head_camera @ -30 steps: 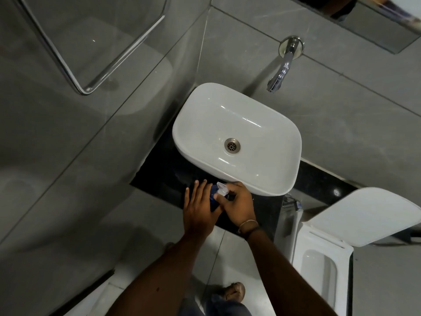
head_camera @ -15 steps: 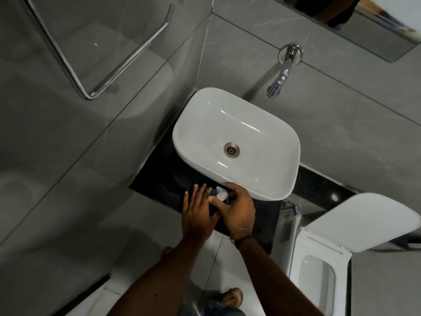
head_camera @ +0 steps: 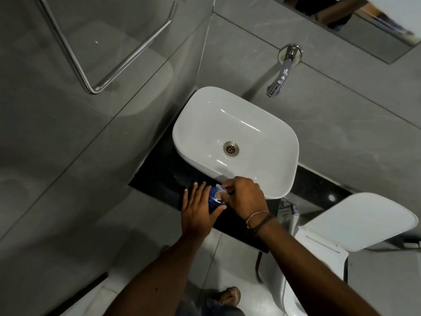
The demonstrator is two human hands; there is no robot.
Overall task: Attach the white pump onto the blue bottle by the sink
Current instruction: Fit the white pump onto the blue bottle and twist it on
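1. One blue bottle (head_camera: pixel 213 198) stands on the black counter (head_camera: pixel 159 179), just before the one white basin (head_camera: pixel 237 142).
2. One white pump (head_camera: pixel 220 189) sits atop it, pinched by the right hand (head_camera: pixel 245 197).
3. The left hand (head_camera: pixel 197 209) wraps the bottle.
4. One wall tap (head_camera: pixel 281 74); one toilet (head_camera: pixel 341 226), lid raised.

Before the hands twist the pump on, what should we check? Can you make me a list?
1. Left hand steadying the blue bottle: ok.
2. Right hand gripping the white pump: ok.
3. Pump sitting over the bottle's top: ok.
4. Pump screwed tight: cannot tell, fingers hide the neck.
5. Bottle resting on the black counter beside the sink: ok.
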